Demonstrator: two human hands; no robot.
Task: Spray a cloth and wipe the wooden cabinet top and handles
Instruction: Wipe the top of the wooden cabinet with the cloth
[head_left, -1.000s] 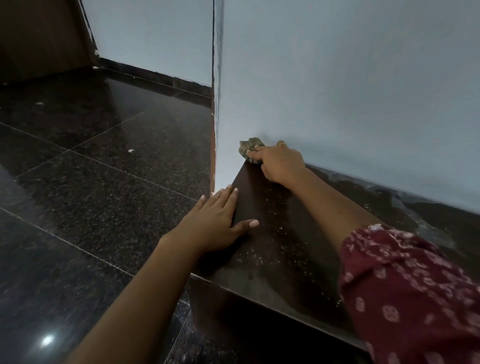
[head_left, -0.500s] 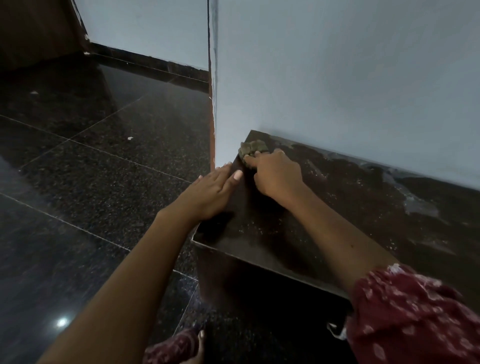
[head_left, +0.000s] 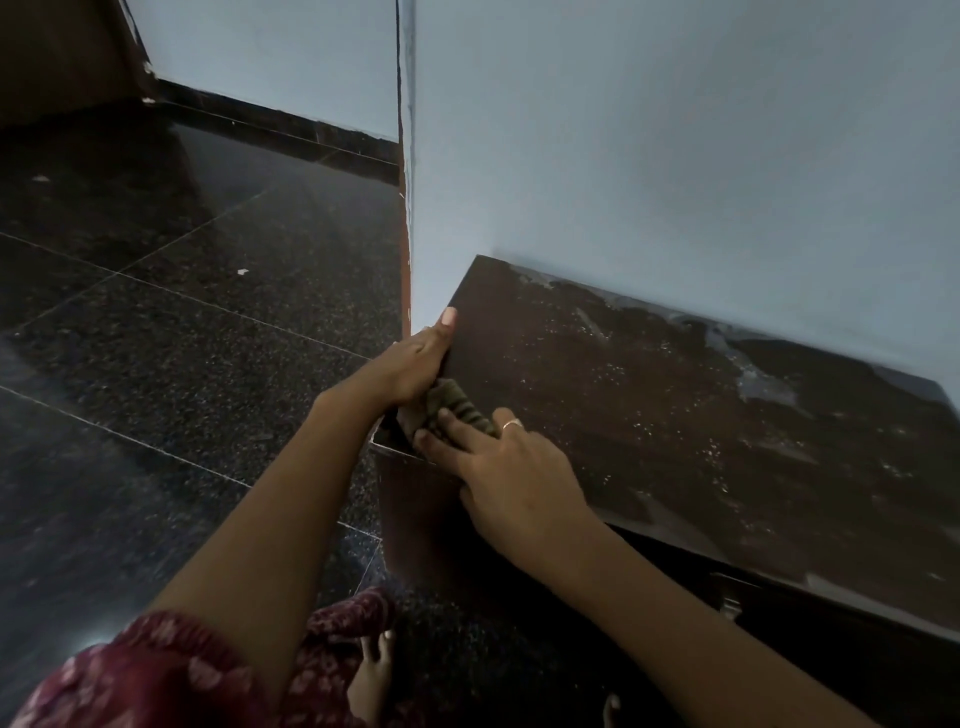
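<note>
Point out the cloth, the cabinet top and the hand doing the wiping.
cloth (head_left: 457, 402): head view, on the striped bunched fabric.
cabinet top (head_left: 649, 415): head view, on bare dusty wood mid-surface.
right hand (head_left: 511, 467): head view, on the back of the hand pressing the cloth.

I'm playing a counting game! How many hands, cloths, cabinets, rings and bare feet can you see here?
Hands: 2, the left hand and the right hand
Cloths: 1, the cloth under the right hand
Cabinets: 1, the cabinet
Rings: 1, the ring on the right hand
Bare feet: 1 clear, the foot; a toe-like bit further right is too dark to tell
Total: 6
</note>
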